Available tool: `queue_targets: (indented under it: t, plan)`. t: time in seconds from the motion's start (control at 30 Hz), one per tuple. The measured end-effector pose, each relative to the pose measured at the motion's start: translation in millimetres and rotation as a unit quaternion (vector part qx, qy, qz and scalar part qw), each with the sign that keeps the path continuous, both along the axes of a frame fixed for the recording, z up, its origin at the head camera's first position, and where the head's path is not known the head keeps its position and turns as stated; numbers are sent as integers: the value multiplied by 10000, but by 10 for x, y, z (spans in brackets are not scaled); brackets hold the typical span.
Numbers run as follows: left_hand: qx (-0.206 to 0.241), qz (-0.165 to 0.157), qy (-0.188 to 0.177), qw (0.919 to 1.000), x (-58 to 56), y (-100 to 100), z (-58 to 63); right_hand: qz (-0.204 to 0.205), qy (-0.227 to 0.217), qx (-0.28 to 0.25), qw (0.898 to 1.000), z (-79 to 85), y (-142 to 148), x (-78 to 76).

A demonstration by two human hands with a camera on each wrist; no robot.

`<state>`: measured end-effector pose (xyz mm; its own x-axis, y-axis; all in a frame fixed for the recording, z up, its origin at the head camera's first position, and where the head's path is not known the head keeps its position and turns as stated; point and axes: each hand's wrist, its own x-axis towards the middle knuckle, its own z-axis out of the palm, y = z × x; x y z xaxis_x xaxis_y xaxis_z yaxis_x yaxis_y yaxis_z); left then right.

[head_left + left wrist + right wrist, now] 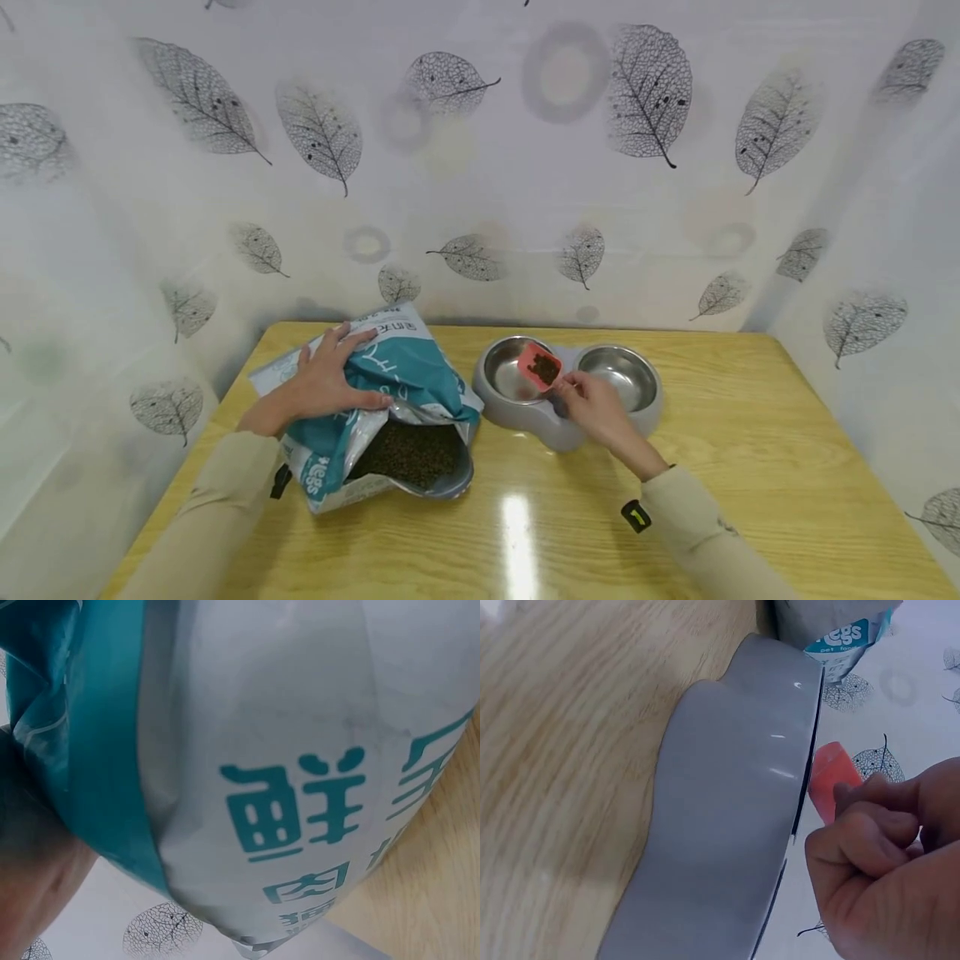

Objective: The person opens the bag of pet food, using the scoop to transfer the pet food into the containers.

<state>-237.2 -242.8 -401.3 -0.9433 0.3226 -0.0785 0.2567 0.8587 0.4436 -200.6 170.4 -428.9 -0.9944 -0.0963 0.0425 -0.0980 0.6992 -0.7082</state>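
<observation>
In the head view my right hand (597, 408) pinches the handle of a small red scoop (526, 364) above the left steel bowl of a grey double pet bowl (551, 429). Brown kibble (543, 367) lies in the scoop. The right wrist view shows curled fingers at the red scoop (831, 778), beside the bowl's grey side (720, 780). My left hand (326, 379) rests with spread fingers on a teal and white pet food bag (408, 367), its thumb near the torn mouth. More kibble (416, 454) shows inside that opening. The bag (292, 690) fills most of the left wrist view.
Everything stands on a wood-grain table (750, 433). The right steel bowl (618, 375) of the pair sits under and behind my right hand. A pale curtain (480, 175) printed with leaves hangs around the table's back and sides.
</observation>
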Motion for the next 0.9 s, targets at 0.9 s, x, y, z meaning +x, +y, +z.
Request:
queue_targets:
  t: [0.9]
  plan:
    - [-54, 131, -144, 9998, 22, 14, 40, 261, 2268, 2751, 9339, -154, -149, 3]
